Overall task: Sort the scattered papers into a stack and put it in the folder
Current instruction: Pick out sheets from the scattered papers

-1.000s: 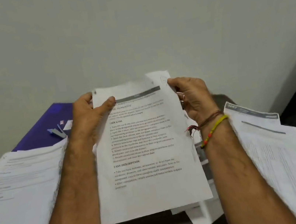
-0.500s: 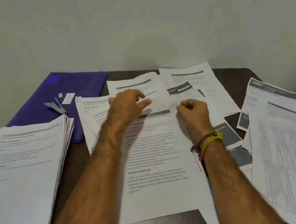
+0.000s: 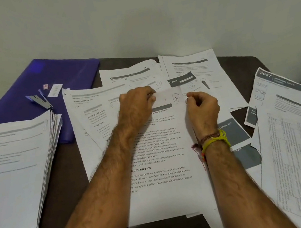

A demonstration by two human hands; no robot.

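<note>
Left hand (image 3: 136, 106) pinching the top edge of the numbered sheet (image 3: 163, 151) at table (image 3: 68, 186) centre; right hand (image 3: 201, 105) curled beside its top-right corner, contact unclear | folder (image 3: 52, 84) at far-left corner, stack (image 3: 13, 175) along left edge | advice: square edges before lifting | fingertips hidden; lower sheets covered.
</note>
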